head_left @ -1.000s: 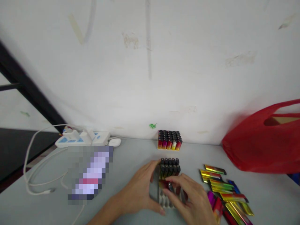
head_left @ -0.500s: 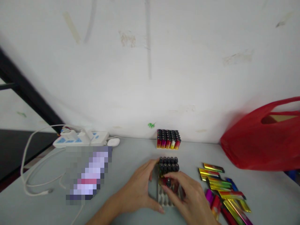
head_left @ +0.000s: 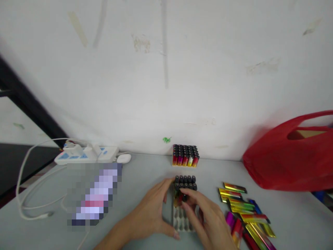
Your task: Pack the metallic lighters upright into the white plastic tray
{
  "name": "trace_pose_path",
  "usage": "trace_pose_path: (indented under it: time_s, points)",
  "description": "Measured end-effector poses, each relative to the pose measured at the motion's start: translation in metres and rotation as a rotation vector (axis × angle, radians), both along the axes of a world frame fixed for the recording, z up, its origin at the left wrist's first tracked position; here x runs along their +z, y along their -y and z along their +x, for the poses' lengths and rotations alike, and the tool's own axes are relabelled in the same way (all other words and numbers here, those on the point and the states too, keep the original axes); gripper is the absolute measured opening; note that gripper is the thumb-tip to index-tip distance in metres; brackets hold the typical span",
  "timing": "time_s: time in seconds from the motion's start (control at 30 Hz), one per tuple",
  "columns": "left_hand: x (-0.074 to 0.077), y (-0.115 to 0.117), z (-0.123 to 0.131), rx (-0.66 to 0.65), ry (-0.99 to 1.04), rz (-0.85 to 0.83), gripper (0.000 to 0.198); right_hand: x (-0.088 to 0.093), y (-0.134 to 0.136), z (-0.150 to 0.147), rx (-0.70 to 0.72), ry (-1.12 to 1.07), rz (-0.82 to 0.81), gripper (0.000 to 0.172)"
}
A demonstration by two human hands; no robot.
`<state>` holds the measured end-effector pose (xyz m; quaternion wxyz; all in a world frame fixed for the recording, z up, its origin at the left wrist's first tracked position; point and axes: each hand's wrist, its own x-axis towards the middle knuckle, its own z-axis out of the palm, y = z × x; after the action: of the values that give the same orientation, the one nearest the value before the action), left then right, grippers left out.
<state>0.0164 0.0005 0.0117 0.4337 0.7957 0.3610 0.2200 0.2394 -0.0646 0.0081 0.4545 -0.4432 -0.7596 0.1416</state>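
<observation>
A pale tray (head_left: 180,222) with round slots lies on the grey table, its far rows filled with upright black-topped lighters (head_left: 185,181). My left hand (head_left: 152,211) curls round the tray's left side, thumb at its near edge. My right hand (head_left: 205,217) pinches a lighter (head_left: 184,198) with thumb and fingers, holding it over the tray just behind the filled rows. A pile of loose shiny lighters (head_left: 244,211) lies right of that hand.
A full block of lighters (head_left: 185,155) stands against the white wall. A red plastic bag (head_left: 288,156) sits at the right. At the left lie a white power strip (head_left: 85,154) with cables and a blurred object (head_left: 93,194).
My right hand has carried the lighter forward, from the tray's middle to just behind the filled rows. The view has shifted slightly. My left hand stays on the tray.
</observation>
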Motion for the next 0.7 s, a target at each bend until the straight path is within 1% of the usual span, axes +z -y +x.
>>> trace_pose_path:
  time_s: [0.13, 0.3, 0.37, 0.5, 0.57, 0.63, 0.7]
  points:
    - [-0.001, 0.001, 0.0, 0.011, 0.012, 0.004, 0.125, 0.003, 0.0, 0.001, 0.02, -0.009, -0.004, 0.044]
    - [0.0, 0.001, 0.0, 0.016, -0.017, 0.017, 0.13, 0.011, 0.0, 0.002, 0.07, 0.038, -0.046, 0.047]
    - [0.0, 0.002, 0.001, 0.027, -0.033, 0.017, 0.129, 0.009, -0.001, 0.003, 0.092, 0.074, -0.06, 0.049]
    - [-0.002, 0.003, 0.001, 0.032, -0.017, 0.008, 0.127, -0.006, -0.002, 0.007, 0.15, 0.21, -0.092, 0.058]
    - [-0.005, 0.003, 0.001, 0.034, 0.005, 0.014, 0.127, -0.011, -0.002, 0.008, 0.154, 0.278, -0.092, 0.06]
    - [-0.006, 0.003, 0.0, 0.038, 0.012, 0.023, 0.127, -0.011, -0.001, 0.008, 0.138, 0.308, -0.084, 0.059]
    - [-0.006, 0.003, 0.0, 0.037, 0.006, 0.018, 0.127, -0.007, -0.001, 0.007, 0.11, 0.298, -0.07, 0.057]
